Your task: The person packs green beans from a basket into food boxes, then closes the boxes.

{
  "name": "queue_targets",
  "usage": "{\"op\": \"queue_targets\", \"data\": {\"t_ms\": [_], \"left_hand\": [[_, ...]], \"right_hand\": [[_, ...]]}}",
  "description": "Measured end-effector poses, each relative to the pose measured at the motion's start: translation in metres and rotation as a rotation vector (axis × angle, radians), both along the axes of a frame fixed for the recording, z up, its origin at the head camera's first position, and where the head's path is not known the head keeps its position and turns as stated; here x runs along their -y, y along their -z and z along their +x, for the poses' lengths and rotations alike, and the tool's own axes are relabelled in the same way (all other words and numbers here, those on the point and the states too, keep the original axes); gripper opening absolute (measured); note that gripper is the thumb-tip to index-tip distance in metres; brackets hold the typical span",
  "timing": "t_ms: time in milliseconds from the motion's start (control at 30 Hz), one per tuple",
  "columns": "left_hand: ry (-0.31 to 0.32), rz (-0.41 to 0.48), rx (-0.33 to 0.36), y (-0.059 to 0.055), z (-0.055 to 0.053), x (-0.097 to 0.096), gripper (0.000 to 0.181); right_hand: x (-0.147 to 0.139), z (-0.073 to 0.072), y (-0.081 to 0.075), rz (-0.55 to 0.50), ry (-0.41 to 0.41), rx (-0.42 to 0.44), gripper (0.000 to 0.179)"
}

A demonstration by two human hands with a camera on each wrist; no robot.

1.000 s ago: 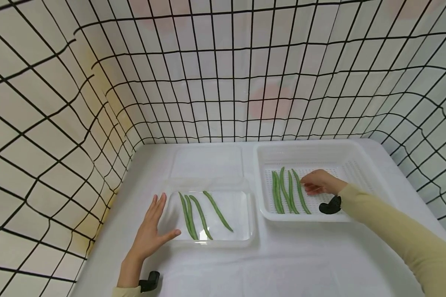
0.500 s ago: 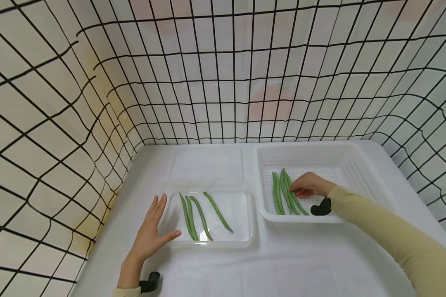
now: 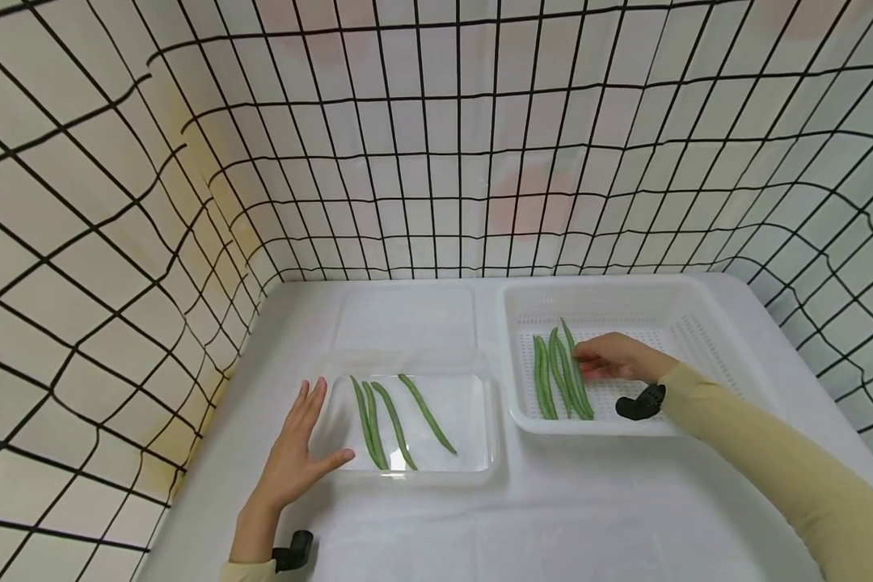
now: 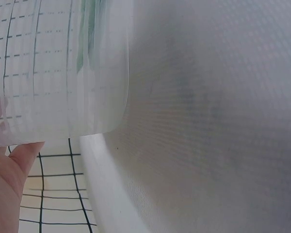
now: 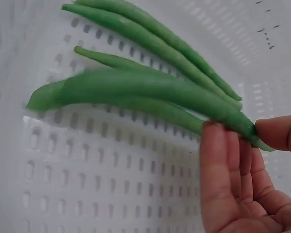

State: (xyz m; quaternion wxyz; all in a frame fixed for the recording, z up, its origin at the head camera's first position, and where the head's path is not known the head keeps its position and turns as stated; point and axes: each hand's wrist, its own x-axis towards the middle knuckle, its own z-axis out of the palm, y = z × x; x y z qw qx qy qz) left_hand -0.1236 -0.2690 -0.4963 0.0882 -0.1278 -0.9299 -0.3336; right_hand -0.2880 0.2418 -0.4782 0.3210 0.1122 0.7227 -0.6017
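Note:
Inside the white perforated basket (image 3: pixel 698 283), my right hand (image 3: pixel 618 358) pinches a green bean (image 5: pixel 145 87) near one end, thumb against fingers. That bean lies tilted over another bean in the right wrist view. Several more green beans (image 3: pixel 542 378) lie side by side just left of the hand. My left hand (image 3: pixel 294 449) is spread, with straight fingers, at the left side of a clear plastic container (image 3: pixel 489 420). Several green beans (image 3: pixel 425 412) rest apart in that container. In the left wrist view, the container's wall (image 4: pixel 48 97) stands close to the thumb.
A flat clear lid-like sheet (image 3: pixel 407 317) lies behind the container on the white table (image 3: pixel 553 517). Black wire mesh (image 3: pixel 436 162) rises at the back and both sides. Black wrist cameras (image 3: pixel 293 551) sit at both wrists.
My right hand went left to the rightmost bean in the basket, took hold of it, and shifted it slightly away and right. My left hand has stayed in place.

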Motion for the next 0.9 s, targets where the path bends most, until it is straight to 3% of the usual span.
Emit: {"op": "queue_targets", "data": {"t_ms": [233, 433, 633, 767, 900], "left_hand": [[0.001, -0.002, 0.002, -0.001, -0.001, 0.0, 0.108], [0.003, 0.001, 0.006, -0.001, -0.001, -0.001, 0.109], [0.01, 0.002, 0.003, -0.003, -0.001, 0.0, 0.108], [0.013, 0.005, 0.008, -0.003, -0.001, 0.0, 0.109], [0.015, 0.006, 0.007, -0.003, 0.0, 0.0, 0.108]], "right_hand": [[-0.008, 0.001, -0.017, -0.152, 0.011, -0.037, 0.029], [-0.002, 0.001, -0.029, -0.219, -0.044, -0.051, 0.021], [0.027, 0.009, -0.052, -0.266, -0.056, -0.06, 0.011], [0.053, 0.015, -0.062, -0.286, -0.081, -0.08, 0.017], [0.083, 0.022, -0.066, -0.244, -0.135, -0.112, 0.027]]}}
